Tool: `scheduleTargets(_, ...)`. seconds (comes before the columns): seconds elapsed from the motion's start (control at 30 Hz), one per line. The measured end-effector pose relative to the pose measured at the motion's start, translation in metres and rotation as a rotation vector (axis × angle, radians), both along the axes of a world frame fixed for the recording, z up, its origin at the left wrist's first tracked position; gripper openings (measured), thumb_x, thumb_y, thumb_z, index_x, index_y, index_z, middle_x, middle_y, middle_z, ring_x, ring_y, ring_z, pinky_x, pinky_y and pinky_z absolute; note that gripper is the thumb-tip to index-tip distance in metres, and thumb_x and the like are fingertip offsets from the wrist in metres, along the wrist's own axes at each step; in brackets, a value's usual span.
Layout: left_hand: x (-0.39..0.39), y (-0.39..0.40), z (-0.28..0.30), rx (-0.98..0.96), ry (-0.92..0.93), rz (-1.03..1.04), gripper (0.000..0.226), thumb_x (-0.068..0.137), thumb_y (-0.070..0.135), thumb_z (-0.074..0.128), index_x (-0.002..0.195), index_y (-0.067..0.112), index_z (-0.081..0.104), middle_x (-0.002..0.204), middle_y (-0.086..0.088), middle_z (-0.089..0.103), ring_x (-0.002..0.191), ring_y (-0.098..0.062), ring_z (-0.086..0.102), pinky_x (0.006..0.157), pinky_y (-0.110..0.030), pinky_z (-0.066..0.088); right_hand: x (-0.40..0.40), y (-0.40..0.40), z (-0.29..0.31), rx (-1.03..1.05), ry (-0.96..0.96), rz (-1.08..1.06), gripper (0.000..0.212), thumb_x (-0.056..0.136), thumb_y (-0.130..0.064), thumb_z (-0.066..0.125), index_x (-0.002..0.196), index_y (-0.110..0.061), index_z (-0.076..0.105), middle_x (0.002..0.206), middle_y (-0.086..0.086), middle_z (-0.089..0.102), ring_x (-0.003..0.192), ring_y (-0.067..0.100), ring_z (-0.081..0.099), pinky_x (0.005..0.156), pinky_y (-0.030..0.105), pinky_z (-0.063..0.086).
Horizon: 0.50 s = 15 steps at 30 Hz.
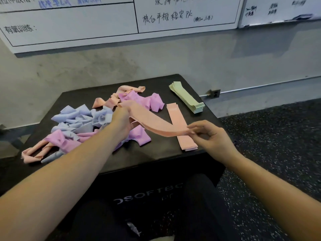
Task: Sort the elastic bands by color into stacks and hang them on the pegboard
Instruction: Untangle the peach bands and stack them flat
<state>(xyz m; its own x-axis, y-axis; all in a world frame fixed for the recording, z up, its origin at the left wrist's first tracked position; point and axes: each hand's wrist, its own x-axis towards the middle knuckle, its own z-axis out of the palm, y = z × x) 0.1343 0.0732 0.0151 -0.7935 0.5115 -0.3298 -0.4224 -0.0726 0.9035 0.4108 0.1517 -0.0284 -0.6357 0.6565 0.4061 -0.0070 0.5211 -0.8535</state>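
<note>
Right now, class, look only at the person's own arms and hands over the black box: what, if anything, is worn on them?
Both forearms are bare as far as the picture shows: no sleeves reach into view. The left hand and right hand wear no gloves, and no watch, bracelet or ring is visible on either. Dark trousers show on the legs below the arms.
</note>
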Motion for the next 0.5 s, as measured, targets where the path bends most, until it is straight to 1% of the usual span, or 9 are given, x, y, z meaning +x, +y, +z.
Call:
scheduleTargets(0.07,0.0,0.018,-0.004,-0.041,0.03,-0.037,0.014,0.095,0.011,0.052,0.106,0.012,0.06,0.107,-0.014,0.07,0.093,-0.023,0.071,0.078,-0.041,0.061,0.003,0.009,-0.007,0.024,-0.054,0.0,0.023,0.088,-0.007,0.076,0.101,-0.026,0.071,0.093,-0.009,0.077,0.092,0.011,0.072,0.09,0.038,0.057)
scheduleTargets(0.2,-0.004,0.057,-0.011,-0.161,0.114,-0.131,0.008,0.093,0.012,0.059,0.097,0.019,0.056,0.113,-0.013,0.067,0.101,-0.025,0.068,0.091,-0.043,0.058,0.014,0.031,-0.023,0.178,-0.102,-0.025,0.025,0.083,-0.004,0.079,0.098,-0.024,0.078,0.093,-0.008,0.073,0.089,0.012,0.068,0.084,0.031,0.056)
scheduleTargets(0.23,-0.003,0.066,-0.014,-0.187,0.17,-0.172,0.008,0.093,0.013,0.059,0.098,0.019,0.056,0.113,-0.013,0.065,0.1,-0.024,0.067,0.09,-0.04,0.058,0.016,0.036,-0.025,0.227,-0.106,-0.027,0.023,0.082,-0.006,0.079,0.098,-0.023,0.078,0.094,-0.009,0.073,0.089,0.01,0.066,0.083,0.028,0.055)
scheduleTargets(0.27,-0.004,0.076,-0.018,-0.24,0.26,-0.222,0.007,0.095,0.014,0.057,0.1,0.019,0.057,0.112,-0.013,0.064,0.097,-0.021,0.064,0.084,-0.034,0.056,0.018,0.041,-0.028,0.284,-0.104,-0.027,0.018,0.083,-0.012,0.078,0.099,-0.022,0.078,0.094,-0.011,0.073,0.089,0.009,0.065,0.081,0.025,0.055)
scheduleTargets(0.3,-0.005,0.086,-0.023,-0.307,0.347,-0.264,0.008,0.098,0.016,0.054,0.103,0.02,0.059,0.11,-0.013,0.062,0.089,-0.019,0.058,0.074,-0.029,0.051,0.019,0.045,-0.031,0.344,-0.103,-0.034,0.015,0.085,-0.019,0.075,0.099,-0.019,0.079,0.095,-0.013,0.072,0.088,0.007,0.064,0.08,0.024,0.054)
scheduleTargets(0.33,-0.005,0.096,-0.027,-0.368,0.412,-0.298,0.01,0.099,0.019,0.054,0.106,0.021,0.061,0.107,-0.012,0.059,0.082,-0.019,0.052,0.066,-0.028,0.044,0.021,0.048,-0.034,0.389,-0.105,-0.048,0.017,0.087,-0.026,0.072,0.099,-0.017,0.079,0.096,-0.015,0.071,0.087,0.007,0.063,0.078,0.023,0.054)
scheduleTargets(0.37,-0.006,0.104,-0.03,-0.421,0.445,-0.332,0.012,0.1,0.021,0.054,0.11,0.021,0.062,0.104,-0.011,0.057,0.077,-0.018,0.046,0.062,-0.027,0.04,0.022,0.052,-0.037,0.415,-0.116,-0.054,0.02,0.088,-0.03,0.069,0.099,-0.016,0.08,0.096,-0.016,0.07,0.086,0.008,0.063,0.077,0.024,0.054)
scheduleTargets(0.43,-0.007,0.123,-0.037,-0.472,0.448,-0.395,0.018,0.1,0.026,0.059,0.115,0.018,0.063,0.094,-0.009,0.055,0.07,-0.016,0.044,0.057,-0.026,0.037,0.028,0.061,-0.047,0.418,-0.15,-0.055,0.022,0.09,-0.03,0.067,0.102,-0.016,0.079,0.097,-0.01,0.072,0.088,0.011,0.065,0.075,0.028,0.056)
scheduleTargets(0.5,-0.007,0.14,-0.043,-0.453,0.445,-0.437,0.024,0.097,0.036,0.066,0.112,0.017,0.065,0.091,-0.007,0.058,0.072,-0.016,0.05,0.059,-0.027,0.044,0.031,0.069,-0.056,0.427,-0.173,-0.052,0.022,0.092,-0.027,0.066,0.106,-0.016,0.078,0.1,-0.008,0.071,0.09,0.012,0.065,0.077,0.027,0.056)
